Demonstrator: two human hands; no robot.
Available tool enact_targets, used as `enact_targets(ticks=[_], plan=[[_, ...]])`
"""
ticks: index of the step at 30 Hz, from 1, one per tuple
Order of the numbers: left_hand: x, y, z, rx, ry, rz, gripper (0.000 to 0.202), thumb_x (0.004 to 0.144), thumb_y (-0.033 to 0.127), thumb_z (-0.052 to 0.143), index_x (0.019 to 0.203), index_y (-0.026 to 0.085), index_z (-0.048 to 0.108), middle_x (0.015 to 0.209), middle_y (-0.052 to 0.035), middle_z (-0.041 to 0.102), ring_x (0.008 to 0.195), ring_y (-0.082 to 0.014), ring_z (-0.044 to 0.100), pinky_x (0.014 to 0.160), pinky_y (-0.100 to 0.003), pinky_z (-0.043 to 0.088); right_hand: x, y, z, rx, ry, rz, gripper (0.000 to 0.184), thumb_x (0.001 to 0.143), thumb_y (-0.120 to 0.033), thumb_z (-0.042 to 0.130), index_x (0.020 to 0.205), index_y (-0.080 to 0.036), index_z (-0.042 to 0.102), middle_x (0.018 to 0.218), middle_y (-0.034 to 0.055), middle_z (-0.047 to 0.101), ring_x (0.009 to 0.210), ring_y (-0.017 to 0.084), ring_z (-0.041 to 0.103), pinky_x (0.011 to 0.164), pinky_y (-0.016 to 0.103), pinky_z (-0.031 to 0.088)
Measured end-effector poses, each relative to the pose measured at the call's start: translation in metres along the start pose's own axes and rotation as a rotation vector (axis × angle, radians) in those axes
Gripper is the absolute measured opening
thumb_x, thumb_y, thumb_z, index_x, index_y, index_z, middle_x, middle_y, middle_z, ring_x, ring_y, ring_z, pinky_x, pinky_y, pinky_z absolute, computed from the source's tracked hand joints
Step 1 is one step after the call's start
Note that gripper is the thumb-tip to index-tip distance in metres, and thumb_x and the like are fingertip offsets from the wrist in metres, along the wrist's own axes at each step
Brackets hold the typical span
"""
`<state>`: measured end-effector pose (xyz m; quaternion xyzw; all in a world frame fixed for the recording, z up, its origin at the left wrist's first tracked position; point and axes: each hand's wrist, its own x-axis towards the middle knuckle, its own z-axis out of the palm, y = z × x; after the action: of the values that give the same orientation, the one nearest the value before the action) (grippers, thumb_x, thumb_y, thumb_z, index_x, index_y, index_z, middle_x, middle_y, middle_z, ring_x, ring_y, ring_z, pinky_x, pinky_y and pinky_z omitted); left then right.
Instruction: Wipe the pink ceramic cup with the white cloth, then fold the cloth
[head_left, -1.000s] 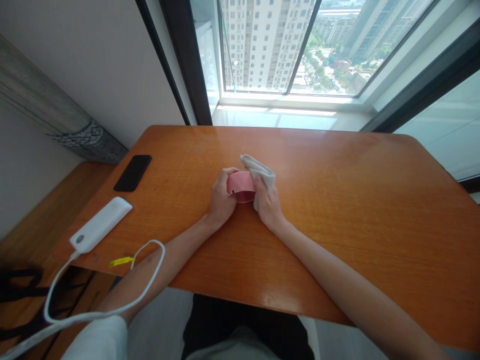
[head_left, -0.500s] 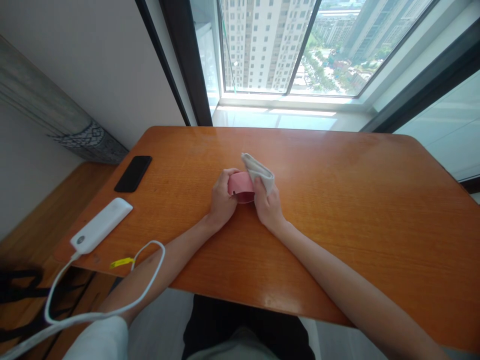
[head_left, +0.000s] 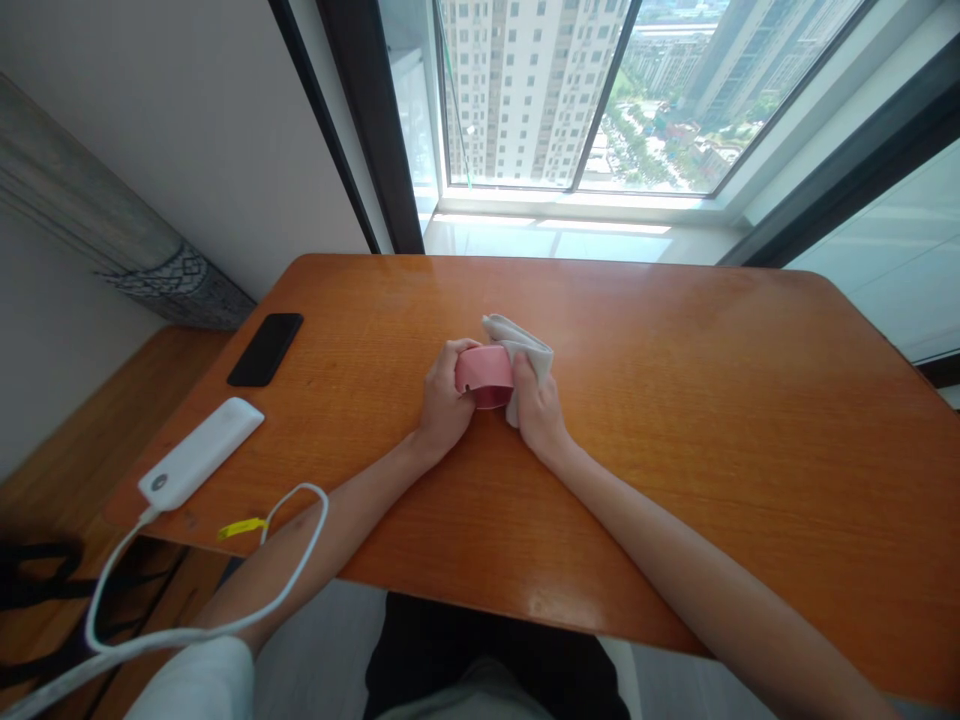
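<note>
A pink, hollow, cup-like object [head_left: 486, 368] is held above the middle of the wooden table, its dark pink inside facing me. My left hand [head_left: 445, 400] is closed around its left side, thumb on the near face. My right hand [head_left: 538, 408] grips a folded whitish cloth [head_left: 526, 343] at the object's right side. The cloth rises behind the thumb, and a corner hangs below the fingers. Most of the right fingers are hidden behind the cloth. I cannot tell exactly where the cloth presses on the pink object.
On the left of the wooden table [head_left: 712, 450] lie a black phone [head_left: 265, 349] and a white power bank [head_left: 201, 453]. A white cable [head_left: 307, 560] with a yellow tag [head_left: 241, 528] loops over my left forearm. Beyond the table's far edge is a window [head_left: 540, 100].
My right hand has shifted slightly right, off the pink object's edge. The cloth has moved with it, and a corner now shows below. My left hand stays nearly still.
</note>
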<state>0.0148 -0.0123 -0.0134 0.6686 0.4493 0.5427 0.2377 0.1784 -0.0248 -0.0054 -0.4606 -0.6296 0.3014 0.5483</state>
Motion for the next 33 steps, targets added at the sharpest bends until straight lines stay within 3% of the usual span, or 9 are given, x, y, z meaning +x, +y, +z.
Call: enact_targets(ticks=[3, 8, 11, 14, 19, 21, 25, 27, 33], plan=[[0.000, 0.002, -0.001, -0.010, 0.001, -0.014, 0.039, 0.086, 0.016, 0.077, 0.122, 0.027, 0.066, 0.118, -0.0007, 0.078, 0.104, -0.0213, 0.074, 0.093, -0.038, 0.061, 0.000, 0.000, 0.003, 0.072, 0.008, 0.122, 0.056, 0.118, -0.058, 0.035, 0.151, -0.027, 0.068, 0.144, 0.0109, 0.078, 0.136, 0.032, 0.072, 0.122, 0.060, 0.057], [-0.003, -0.016, 0.002, -0.003, -0.011, 0.018, 0.016, 0.100, 0.027, 0.071, 0.115, 0.028, 0.067, 0.109, -0.0035, 0.078, 0.097, -0.0254, 0.076, 0.087, -0.045, 0.064, -0.003, -0.022, -0.004, -0.296, -0.185, -0.412, 0.057, 0.111, -0.042, 0.058, 0.168, -0.042, 0.052, 0.171, 0.0031, 0.058, 0.166, 0.040, 0.043, 0.138, 0.072, 0.035], [-0.004, -0.021, 0.004, 0.007, -0.033, 0.024, 0.009, 0.105, 0.036, 0.067, 0.109, 0.028, 0.066, 0.101, -0.0037, 0.076, 0.090, -0.0261, 0.076, 0.081, -0.046, 0.064, -0.002, -0.026, -0.006, -0.420, -0.293, -0.545, 0.066, 0.106, -0.040, 0.067, 0.169, -0.043, 0.051, 0.170, 0.0021, 0.060, 0.170, 0.046, 0.034, 0.139, 0.078, 0.027], [-0.002, -0.013, 0.003, 0.037, -0.007, 0.008, 0.017, 0.102, 0.032, 0.068, 0.119, 0.028, 0.065, 0.110, -0.0038, 0.076, 0.098, -0.0253, 0.076, 0.087, -0.043, 0.064, 0.000, -0.016, -0.001, -0.272, -0.161, -0.396, 0.055, 0.112, -0.042, 0.056, 0.167, -0.038, 0.055, 0.169, 0.0057, 0.061, 0.164, 0.039, 0.047, 0.136, 0.070, 0.039], [0.001, 0.002, -0.001, 0.034, -0.016, 0.005, 0.039, 0.087, 0.018, 0.073, 0.124, 0.027, 0.064, 0.118, -0.0027, 0.078, 0.105, -0.0228, 0.075, 0.093, -0.038, 0.063, -0.001, -0.003, 0.008, 0.098, 0.054, 0.091, 0.056, 0.119, -0.055, 0.033, 0.150, -0.027, 0.070, 0.145, 0.0099, 0.078, 0.142, 0.032, 0.069, 0.125, 0.060, 0.056], [0.001, -0.001, -0.001, 0.029, -0.017, 0.016, 0.039, 0.088, 0.016, 0.072, 0.125, 0.027, 0.064, 0.119, -0.0030, 0.078, 0.105, -0.0228, 0.075, 0.093, -0.038, 0.063, -0.002, -0.007, 0.006, 0.038, 0.042, 0.031, 0.052, 0.119, -0.052, 0.037, 0.154, -0.029, 0.067, 0.152, 0.0099, 0.074, 0.146, 0.033, 0.066, 0.128, 0.062, 0.052], [-0.002, -0.014, 0.002, 0.024, -0.015, 0.055, 0.018, 0.100, 0.025, 0.068, 0.118, 0.028, 0.066, 0.109, -0.0042, 0.078, 0.094, -0.0244, 0.075, 0.082, -0.041, 0.062, -0.003, -0.020, -0.002, -0.310, -0.178, -0.411, 0.054, 0.110, -0.043, 0.061, 0.164, -0.041, 0.058, 0.168, 0.0039, 0.061, 0.164, 0.042, 0.045, 0.137, 0.074, 0.034], [-0.003, -0.016, 0.003, 0.029, -0.016, 0.046, 0.010, 0.102, 0.027, 0.067, 0.112, 0.028, 0.066, 0.103, -0.0034, 0.077, 0.089, -0.0244, 0.075, 0.077, -0.041, 0.061, -0.002, -0.021, -0.003, -0.366, -0.238, -0.486, 0.057, 0.108, -0.042, 0.064, 0.164, -0.044, 0.057, 0.168, 0.0023, 0.062, 0.166, 0.043, 0.042, 0.138, 0.075, 0.033], [0.000, -0.001, 0.000, 0.026, -0.023, 0.021, 0.036, 0.091, 0.021, 0.074, 0.125, 0.027, 0.064, 0.119, -0.0026, 0.077, 0.105, -0.0231, 0.074, 0.094, -0.039, 0.061, -0.002, -0.006, 0.006, 0.053, 0.044, 0.041, 0.057, 0.119, -0.055, 0.032, 0.155, -0.027, 0.066, 0.159, 0.0112, 0.070, 0.149, 0.032, 0.064, 0.129, 0.060, 0.051]])
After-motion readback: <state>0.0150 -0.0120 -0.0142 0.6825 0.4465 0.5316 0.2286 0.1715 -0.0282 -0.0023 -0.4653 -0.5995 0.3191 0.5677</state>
